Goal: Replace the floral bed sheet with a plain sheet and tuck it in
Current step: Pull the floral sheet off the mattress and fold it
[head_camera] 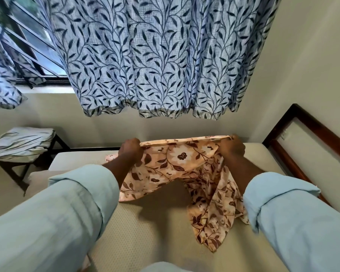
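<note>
Left hand (131, 152) and right hand (233, 148) each grip floral sheet (177, 165) top edge; edge runs left-right above mattress (145, 222), rest hangs toward it.

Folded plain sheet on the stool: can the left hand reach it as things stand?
Probably not yet: the left hand grips the floral sheet; the folded plain sheet lies off beside the bed.

Cream wall (302, 65); daylit, dark-barred window (28, 42) upper left, partly covered by a blue leaf-patterned curtain (161, 55); dark stool (62, 142) left; dark wooden frame (306, 138) right.
</note>
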`<action>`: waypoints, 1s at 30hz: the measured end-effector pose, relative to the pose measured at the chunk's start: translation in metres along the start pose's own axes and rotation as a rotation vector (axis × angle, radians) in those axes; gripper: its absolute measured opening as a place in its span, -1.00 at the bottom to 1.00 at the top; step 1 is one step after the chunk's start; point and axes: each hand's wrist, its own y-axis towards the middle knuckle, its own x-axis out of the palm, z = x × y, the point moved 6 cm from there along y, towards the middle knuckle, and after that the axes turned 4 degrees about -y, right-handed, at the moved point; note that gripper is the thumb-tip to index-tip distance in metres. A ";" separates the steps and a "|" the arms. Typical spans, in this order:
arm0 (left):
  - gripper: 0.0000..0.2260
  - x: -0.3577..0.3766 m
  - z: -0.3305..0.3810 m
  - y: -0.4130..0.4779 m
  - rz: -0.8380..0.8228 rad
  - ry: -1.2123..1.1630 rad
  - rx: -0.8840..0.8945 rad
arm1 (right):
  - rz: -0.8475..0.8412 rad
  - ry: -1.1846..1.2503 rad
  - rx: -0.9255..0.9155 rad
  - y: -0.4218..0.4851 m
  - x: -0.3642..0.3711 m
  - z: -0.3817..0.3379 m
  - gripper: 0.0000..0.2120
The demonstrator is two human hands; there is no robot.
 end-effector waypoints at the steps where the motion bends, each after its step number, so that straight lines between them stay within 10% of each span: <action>1: -0.82 -0.003 -0.002 0.002 0.025 -0.002 0.002 | -0.008 -0.012 0.025 0.001 0.000 0.005 -0.66; 17: -0.79 -0.018 -0.037 0.004 0.099 -0.225 -0.174 | -0.040 -0.118 -0.087 -0.016 0.010 -0.006 -0.67; 23: -0.83 0.017 0.003 -0.009 -0.408 -0.601 -0.028 | -0.677 -0.077 -0.289 -0.068 0.077 -0.022 -0.83; 30: -0.84 0.023 0.052 -0.044 -0.735 -0.664 0.029 | -0.878 -0.043 -0.489 -0.118 0.103 -0.049 -0.68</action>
